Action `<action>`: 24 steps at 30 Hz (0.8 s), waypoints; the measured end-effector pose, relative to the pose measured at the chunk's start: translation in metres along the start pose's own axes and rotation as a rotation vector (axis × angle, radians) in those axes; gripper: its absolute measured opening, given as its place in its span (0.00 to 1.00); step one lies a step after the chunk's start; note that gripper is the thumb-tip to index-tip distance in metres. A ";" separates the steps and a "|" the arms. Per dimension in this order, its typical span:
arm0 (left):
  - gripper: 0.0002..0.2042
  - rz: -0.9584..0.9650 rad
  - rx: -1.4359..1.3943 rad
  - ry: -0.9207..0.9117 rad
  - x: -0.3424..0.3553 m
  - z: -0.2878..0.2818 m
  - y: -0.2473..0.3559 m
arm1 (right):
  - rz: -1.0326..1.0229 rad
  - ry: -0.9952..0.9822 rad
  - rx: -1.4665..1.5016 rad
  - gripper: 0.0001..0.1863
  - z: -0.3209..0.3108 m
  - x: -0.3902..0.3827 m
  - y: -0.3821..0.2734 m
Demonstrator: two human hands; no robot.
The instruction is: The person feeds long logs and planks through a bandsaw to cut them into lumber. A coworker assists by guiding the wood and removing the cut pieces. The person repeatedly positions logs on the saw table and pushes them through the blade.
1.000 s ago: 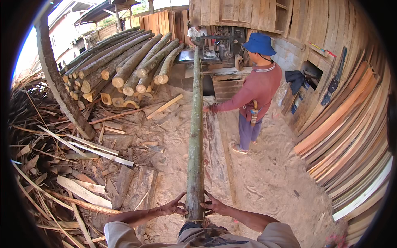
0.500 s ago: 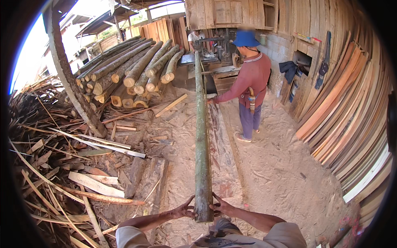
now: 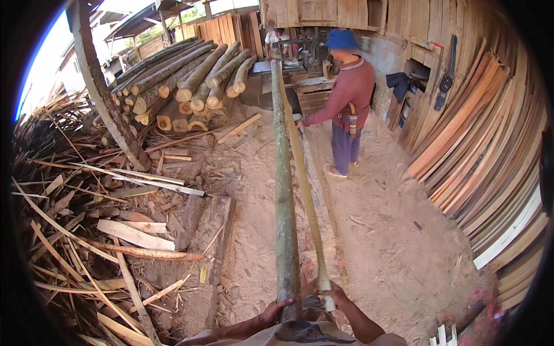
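A long, thin greenish log [image 3: 283, 202] stretches from my body toward the sawing machine at the back. My left hand [image 3: 272, 312] grips its near end from the left, thumb over the bark; the fingers underneath are hidden. Just right of the log, a long pale slab [image 3: 307, 205] of cut wood stands apart at the near end and meets the log's line farther back. My right hand [image 3: 336, 296] is closed around the slab's near tip. A person in a blue hat and red shirt [image 3: 353, 86] stands to the right, one hand at the slab's far part.
Cut logs [image 3: 193, 86] are stacked at the back left, behind a leaning post [image 3: 109, 86]. Offcuts [image 3: 135, 236] litter the left ground. Boards [image 3: 473, 132] lean along the right wall. Another person [image 3: 275, 40] stands by the machine [image 3: 309, 55] at the back.
The slab has spread away from the log to the right. My right hand has left the log and now holds the slab; my left hand stays on the log. The log's near end is closer to me.
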State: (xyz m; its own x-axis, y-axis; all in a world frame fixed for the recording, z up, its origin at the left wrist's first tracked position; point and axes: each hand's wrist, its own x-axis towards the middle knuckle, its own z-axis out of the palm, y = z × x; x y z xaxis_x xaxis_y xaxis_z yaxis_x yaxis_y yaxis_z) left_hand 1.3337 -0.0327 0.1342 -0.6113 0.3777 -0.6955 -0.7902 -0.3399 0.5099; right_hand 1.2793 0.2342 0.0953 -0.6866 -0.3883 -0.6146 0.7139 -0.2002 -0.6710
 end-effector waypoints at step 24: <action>0.31 0.175 -0.165 0.067 0.291 0.044 0.393 | 0.572 0.870 -0.216 0.38 -0.279 0.070 -0.129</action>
State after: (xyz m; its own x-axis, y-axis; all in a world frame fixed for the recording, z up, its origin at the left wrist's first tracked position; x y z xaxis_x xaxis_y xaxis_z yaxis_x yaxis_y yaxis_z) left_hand 0.8432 -0.0189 0.1546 -0.7297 0.2443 -0.6386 -0.6511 -0.5334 0.5399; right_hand 1.1006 0.4840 0.0233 -0.1795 0.4200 -0.8896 0.9807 0.0056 -0.1953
